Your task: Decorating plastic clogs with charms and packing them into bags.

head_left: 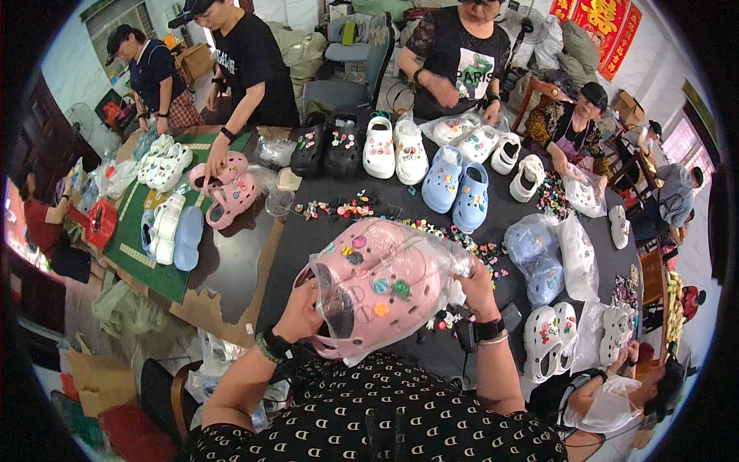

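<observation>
From the head view, we hold pink clogs (377, 289) inside a clear plastic bag (339, 304), up above the black table (323, 231). Our left hand (302, 306) and right hand (471, 279) are both closed around the bag. We think we are bagging them; closing the bag needs a gentle pull.

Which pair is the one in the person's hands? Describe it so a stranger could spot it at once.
Start at the big dark table covered with clogs. At its near edge, the left hand and right hand hold up a pink clog pair inside a clear plastic bag. Unlike the other pink pair lying bare at the far left, this one is bagged and lifted.
</observation>
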`<state>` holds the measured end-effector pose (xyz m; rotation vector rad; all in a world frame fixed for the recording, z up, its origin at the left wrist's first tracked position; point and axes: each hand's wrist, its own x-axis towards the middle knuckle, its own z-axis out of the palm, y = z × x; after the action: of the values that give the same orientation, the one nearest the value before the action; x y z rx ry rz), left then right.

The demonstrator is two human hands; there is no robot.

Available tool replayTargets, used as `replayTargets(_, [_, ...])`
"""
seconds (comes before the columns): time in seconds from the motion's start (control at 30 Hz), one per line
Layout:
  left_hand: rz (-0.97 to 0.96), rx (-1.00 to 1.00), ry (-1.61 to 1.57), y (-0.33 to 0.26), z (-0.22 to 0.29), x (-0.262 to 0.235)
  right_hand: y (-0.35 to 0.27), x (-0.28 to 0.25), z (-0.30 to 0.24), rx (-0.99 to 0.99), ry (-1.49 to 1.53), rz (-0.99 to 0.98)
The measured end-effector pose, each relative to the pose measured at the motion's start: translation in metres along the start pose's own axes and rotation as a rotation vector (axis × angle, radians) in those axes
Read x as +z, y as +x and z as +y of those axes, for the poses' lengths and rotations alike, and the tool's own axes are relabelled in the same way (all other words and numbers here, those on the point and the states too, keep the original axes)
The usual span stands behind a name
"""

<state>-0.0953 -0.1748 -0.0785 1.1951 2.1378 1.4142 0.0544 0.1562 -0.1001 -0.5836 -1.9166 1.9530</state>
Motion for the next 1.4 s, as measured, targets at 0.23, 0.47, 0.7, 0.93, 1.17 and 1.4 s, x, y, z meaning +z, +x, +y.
replayTargets(0.23, [0.199,-0.029,0.098,0.012,0.024,-0.001,-0.01,0.013,0.009,0.164,0.73,-0.236])
replayTargets(0.47, [0.32,-0.144,-0.025,0.01,0.006,0.006,-0.041,0.068,0.034,0.3,0.433,-0.457])
replayTargets(0.7, [0.289,-0.164,0.054,0.007,-0.006,0.003,-0.022,0.065,0.032,0.21,0.102,-0.156])
replayTargets(0.93, [0.215,0.004,0.225,-0.001,-0.009,-0.005,-0.002,0.027,0.017,0.269,0.136,-0.438])
replayTargets(1.17, [0.149,0.139,0.332,-0.006,-0.006,-0.007,0.002,-0.023,0.035,0.112,0.72,-0.335])
replayTargets(1.4, [-0.089,0.178,0.485,-0.008,-0.027,0.007,0.022,-0.014,0.032,0.051,0.341,0.269])
